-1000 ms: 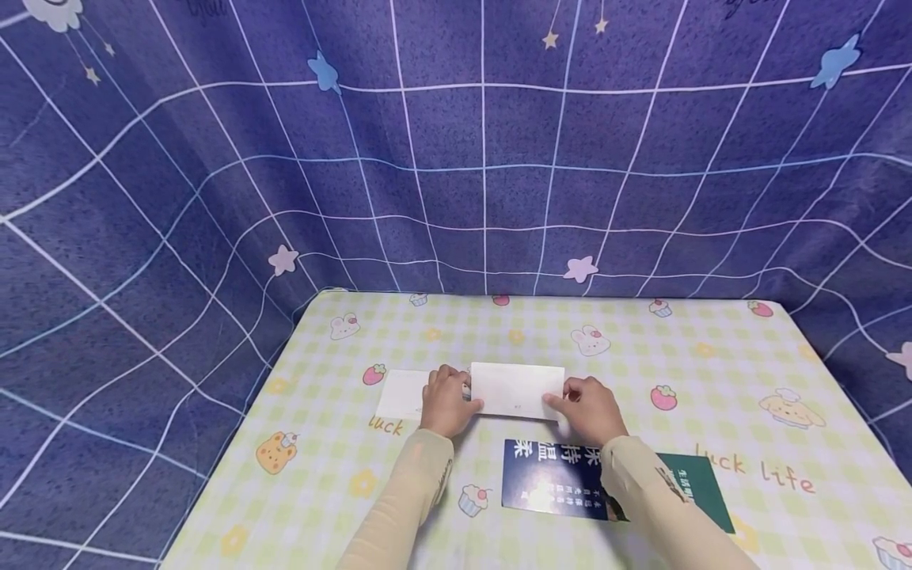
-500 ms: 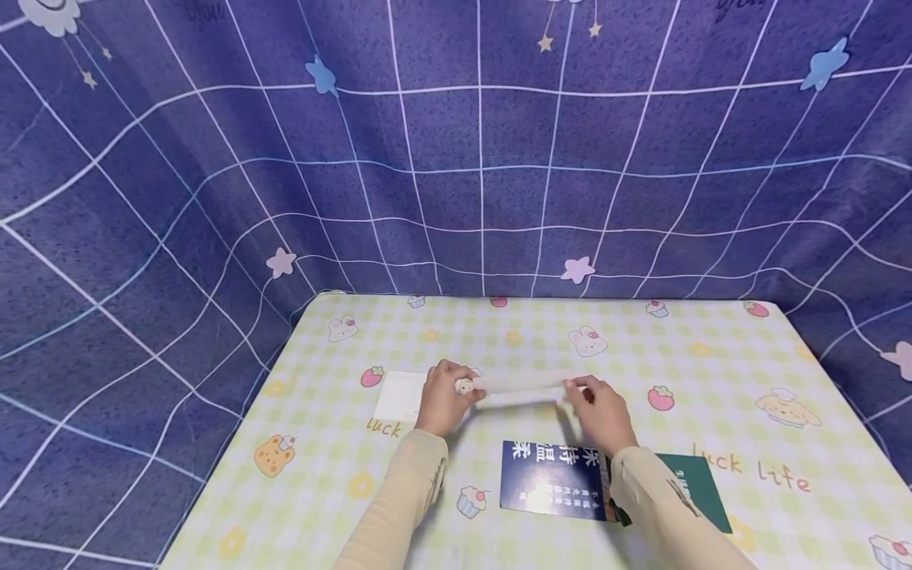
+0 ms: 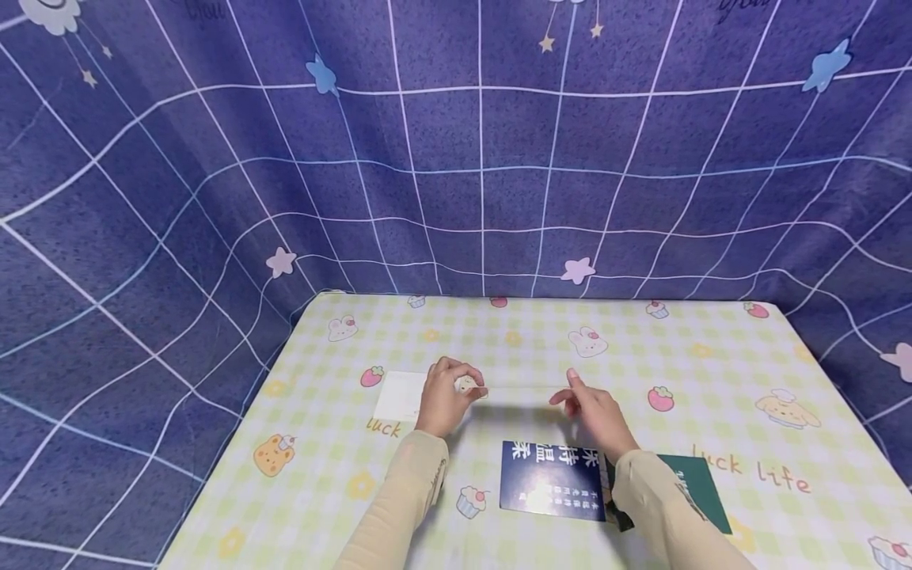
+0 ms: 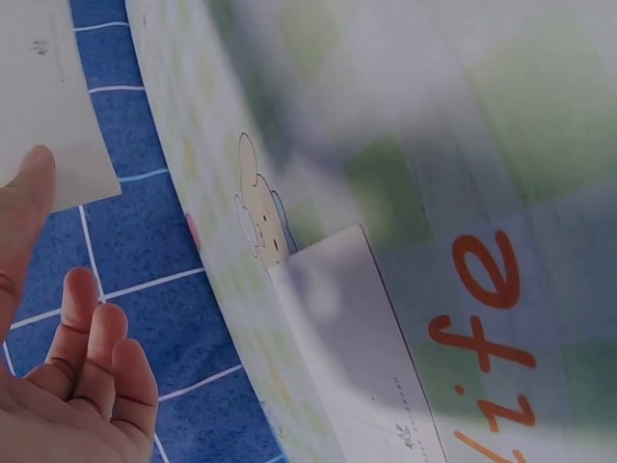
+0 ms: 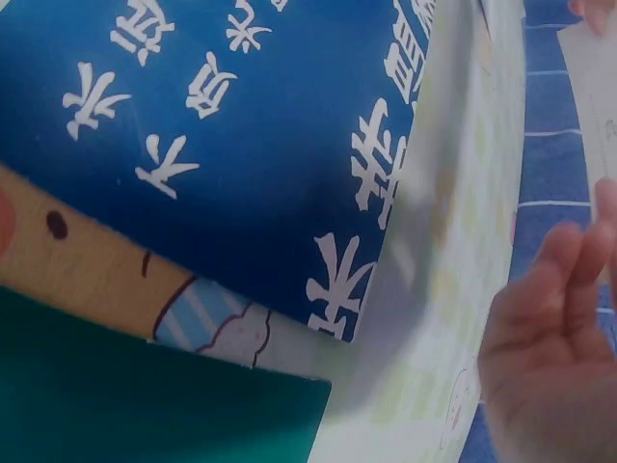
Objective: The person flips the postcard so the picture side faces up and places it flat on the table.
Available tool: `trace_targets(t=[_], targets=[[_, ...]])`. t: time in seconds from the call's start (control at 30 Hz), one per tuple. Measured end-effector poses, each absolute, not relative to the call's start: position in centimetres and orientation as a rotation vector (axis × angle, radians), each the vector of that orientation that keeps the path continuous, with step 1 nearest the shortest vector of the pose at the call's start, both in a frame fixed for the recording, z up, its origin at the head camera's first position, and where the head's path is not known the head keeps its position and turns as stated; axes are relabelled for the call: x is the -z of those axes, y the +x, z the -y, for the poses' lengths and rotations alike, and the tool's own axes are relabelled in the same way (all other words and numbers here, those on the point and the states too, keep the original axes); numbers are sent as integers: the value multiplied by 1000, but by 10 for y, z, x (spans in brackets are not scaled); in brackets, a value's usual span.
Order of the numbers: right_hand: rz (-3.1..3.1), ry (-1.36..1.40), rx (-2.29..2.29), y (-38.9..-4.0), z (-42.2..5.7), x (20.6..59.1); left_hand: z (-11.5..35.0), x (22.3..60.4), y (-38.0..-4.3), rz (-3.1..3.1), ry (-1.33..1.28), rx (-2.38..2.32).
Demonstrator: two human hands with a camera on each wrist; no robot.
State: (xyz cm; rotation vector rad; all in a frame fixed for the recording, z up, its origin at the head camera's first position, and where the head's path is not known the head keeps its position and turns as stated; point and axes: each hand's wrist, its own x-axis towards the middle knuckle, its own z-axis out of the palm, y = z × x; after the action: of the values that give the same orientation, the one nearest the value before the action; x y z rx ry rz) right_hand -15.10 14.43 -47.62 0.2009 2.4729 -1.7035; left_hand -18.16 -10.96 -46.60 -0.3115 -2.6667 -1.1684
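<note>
A white card (image 3: 523,387) is level above the table and shows almost edge-on between my hands in the head view. My left hand (image 3: 447,396) pinches its left end; in the left wrist view the thumb lies on the card's pale face (image 4: 58,106), which has small grey print. At the other end is my right hand (image 3: 591,408), its digits spread and fairly straight, one above the card's edge and one below. A fingertip overlaps the card (image 5: 590,116) in the right wrist view. A second white card (image 3: 399,396) lies flat beside my left hand.
A dark blue card with white characters (image 3: 552,479) lies in front of my right forearm. A green card (image 3: 701,491) is partly covered by the right sleeve. A checked tablecloth (image 3: 641,364) with printed pictures covers the table; a blue curtain (image 3: 456,198) stands behind.
The held card has tipped from facing me to nearly edge-on. My right hand has gone from pinching its right end to spread digits; my left hand keeps its grip.
</note>
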Motion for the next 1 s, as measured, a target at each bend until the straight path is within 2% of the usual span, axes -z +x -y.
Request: trace_targets(t=[0.53,1.0], targets=[[-2423,237,1881,-152,-147,474,108,469,-179,2793,-213,1097],[-2468,255,1740,-151,-157,478,102,471,-179,2786,-223,1288]])
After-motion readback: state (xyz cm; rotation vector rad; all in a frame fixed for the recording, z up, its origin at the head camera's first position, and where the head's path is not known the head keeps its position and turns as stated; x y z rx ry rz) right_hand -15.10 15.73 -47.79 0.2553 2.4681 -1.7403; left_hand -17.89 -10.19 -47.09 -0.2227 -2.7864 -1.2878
